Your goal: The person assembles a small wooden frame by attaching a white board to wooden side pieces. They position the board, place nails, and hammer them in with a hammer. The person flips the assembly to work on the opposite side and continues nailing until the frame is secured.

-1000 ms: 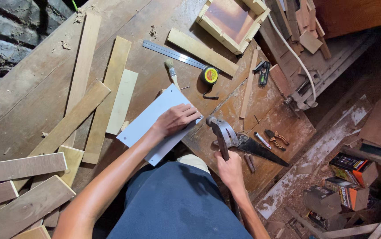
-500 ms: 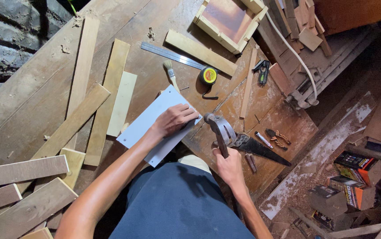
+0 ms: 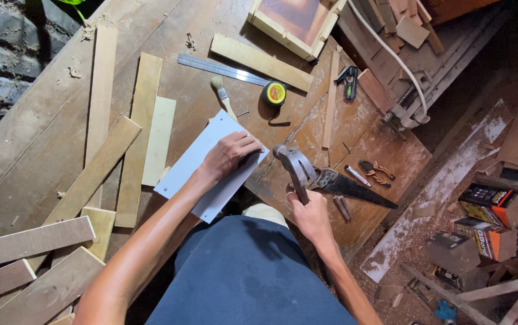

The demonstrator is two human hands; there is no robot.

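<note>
Only one view on my end: the head cam. It sat above the workbench [image 3: 42,120] and looked nearly straight down, tilted slightly forward past the person's torso at bottom centre. Range was arm's-reach close; both forearms entered from the bottom edge, left hand [image 3: 229,157] and right hand [image 3: 310,218] landing near frame centre. The frame was rotated against the bench, so its boards ran diagonally. The upper left corner caught a dark stone wall [image 3: 6,78], the right side dropped to the sawdust-covered floor [image 3: 427,222]. No second view, so no overlap to report.
</note>
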